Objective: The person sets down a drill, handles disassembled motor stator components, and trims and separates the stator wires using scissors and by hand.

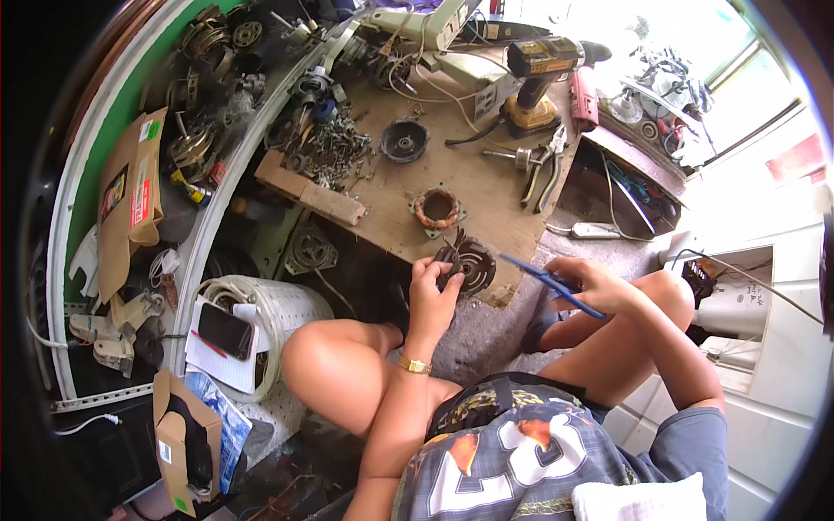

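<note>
My left hand (pixel 434 291), with a gold watch on the wrist, is closed on a small dark piece (pixel 447 253) with short strands sticking up, whose exact kind I cannot make out. It is at a dark round slotted metal part (pixel 478 269) on the front edge of the wooden board (pixel 391 239). My right hand (pixel 586 286) grips a long blue-handled tool (pixel 534 271), perhaps pliers, its tip pointing left toward that round part. Just behind sits a motor stator with copper windings (pixel 437 208). Farther back lies a black round housing (pixel 404 139).
A drill (pixel 534 108), pliers (pixel 547 169), loose screws (pixel 339 143) and a wood block (pixel 308 187) are on the board. Left are shelves of parts, a cardboard box (pixel 130 204) and a phone (pixel 224 328) on paper atop a white drum. A white cabinet (pixel 764 347) stands right.
</note>
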`<state>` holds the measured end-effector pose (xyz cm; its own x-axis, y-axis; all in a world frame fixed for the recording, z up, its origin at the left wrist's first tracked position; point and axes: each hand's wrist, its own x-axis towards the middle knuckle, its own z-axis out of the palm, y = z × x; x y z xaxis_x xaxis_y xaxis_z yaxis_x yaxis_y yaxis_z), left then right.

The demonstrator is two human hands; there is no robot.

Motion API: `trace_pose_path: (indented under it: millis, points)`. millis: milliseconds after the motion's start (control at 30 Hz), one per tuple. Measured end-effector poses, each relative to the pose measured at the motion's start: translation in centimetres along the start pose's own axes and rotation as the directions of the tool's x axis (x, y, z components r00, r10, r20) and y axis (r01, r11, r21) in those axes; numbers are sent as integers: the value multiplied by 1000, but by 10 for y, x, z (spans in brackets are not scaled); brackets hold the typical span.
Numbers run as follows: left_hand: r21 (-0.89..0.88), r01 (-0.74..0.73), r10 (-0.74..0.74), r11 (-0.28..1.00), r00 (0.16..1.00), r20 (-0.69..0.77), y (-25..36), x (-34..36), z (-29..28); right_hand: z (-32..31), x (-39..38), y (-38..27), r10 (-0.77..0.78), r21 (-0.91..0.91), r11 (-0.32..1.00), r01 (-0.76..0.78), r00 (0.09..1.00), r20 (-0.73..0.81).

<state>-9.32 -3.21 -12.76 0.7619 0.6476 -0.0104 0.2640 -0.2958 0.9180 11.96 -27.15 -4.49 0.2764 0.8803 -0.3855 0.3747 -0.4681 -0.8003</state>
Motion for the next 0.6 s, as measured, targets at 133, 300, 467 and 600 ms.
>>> trace_pose_path:
  millis: [133, 300, 467, 600]
  points:
    - [41, -52, 55, 998, 996, -74, -1, -7, 4, -6, 5, -25, 37, -229, 973, -24, 998, 52]
    - [13, -70, 71, 997, 993, -98, 0, -10, 5, -13, 10, -46, 90, -337, 939, -72, 995, 38]
    - [2, -67, 67, 998, 993, -94, 7, -7, 5, -14, 22, -41, 102, -291, 953, -78, 992, 69]
    - [13, -60, 61, 998, 994, -91, 7, -8, 4, -15, 31, -42, 129, -263, 960, -97, 986, 107]
